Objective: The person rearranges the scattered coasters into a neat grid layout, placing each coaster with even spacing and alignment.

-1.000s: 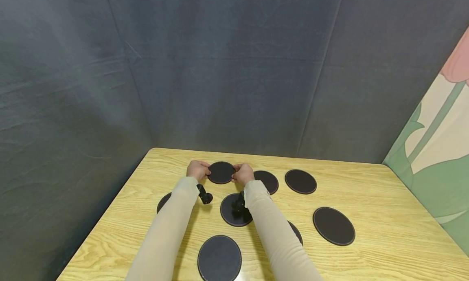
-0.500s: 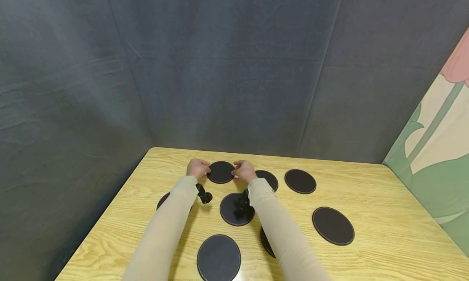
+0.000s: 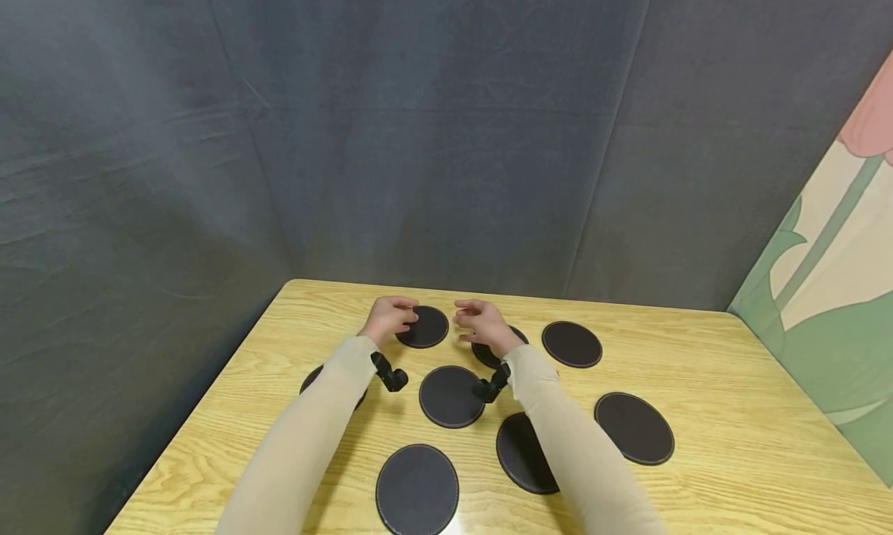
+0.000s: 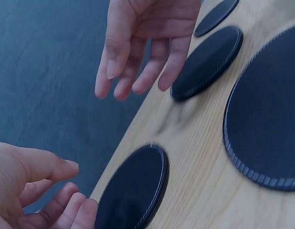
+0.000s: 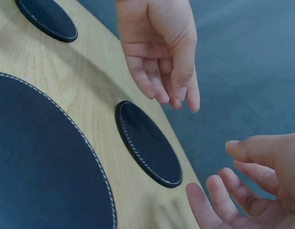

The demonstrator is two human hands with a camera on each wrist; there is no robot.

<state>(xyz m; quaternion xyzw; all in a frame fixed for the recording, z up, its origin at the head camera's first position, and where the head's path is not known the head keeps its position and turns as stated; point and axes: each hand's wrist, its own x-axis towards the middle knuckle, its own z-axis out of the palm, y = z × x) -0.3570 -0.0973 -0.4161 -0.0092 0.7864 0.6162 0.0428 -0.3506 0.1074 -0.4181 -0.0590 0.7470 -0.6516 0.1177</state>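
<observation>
A black round coaster (image 3: 425,329) with stitched edging lies flat near the table's back edge, between the two hands. My left hand (image 3: 389,319) hovers at its left side, fingers overlapping the coaster in the head view. To the right of it is my right hand (image 3: 484,326), apart from that coaster and partly covering a second black coaster (image 3: 518,336). Both hands have loosely bent fingers with nothing in them. The left wrist view has the left hand (image 4: 42,191) low at the corner and the right hand (image 4: 150,45) at the top, palms facing each other.
More black coasters lie spread over the wooden table (image 3: 753,411): one in the centre (image 3: 446,397), one at the front (image 3: 417,488), one at the right (image 3: 633,428). Forearms partly cover others. A dark curtain (image 3: 432,132) hangs behind; a floral panel (image 3: 837,287) stands right.
Both hands were at the back coaster's sides. The right hand has moved away to the right, and the left has shifted slightly up and right. The coaster has barely moved.
</observation>
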